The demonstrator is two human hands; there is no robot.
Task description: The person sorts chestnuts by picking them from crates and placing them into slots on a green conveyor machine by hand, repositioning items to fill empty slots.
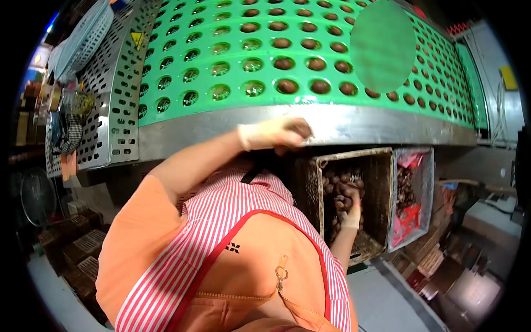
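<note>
My left hand [279, 134], in a pale glove and blurred by motion, is at the metal ledge [354, 123] in front of the green cup panel. Its fingers are curled round a dark brown egg-like thing [300, 129]. My right hand [348, 209] reaches down into a worn brown crate [381, 205], its fingers closed on brown egg-like things [344, 191] lying there among several more. In the green panel [235, 102], rows of round cups run side to side; the middle and right cups hold brown egg-like things [287, 86], while the left ones show only clear or dark holes.
A grey crate [426, 216] with red plastic and small brown pieces stands right of the brown crate. At left are a perforated metal panel [119, 119] and a pale blue basket [91, 44]. A smooth green oval [383, 47] hides some cups. Stacked crates [83, 249] stand at lower left.
</note>
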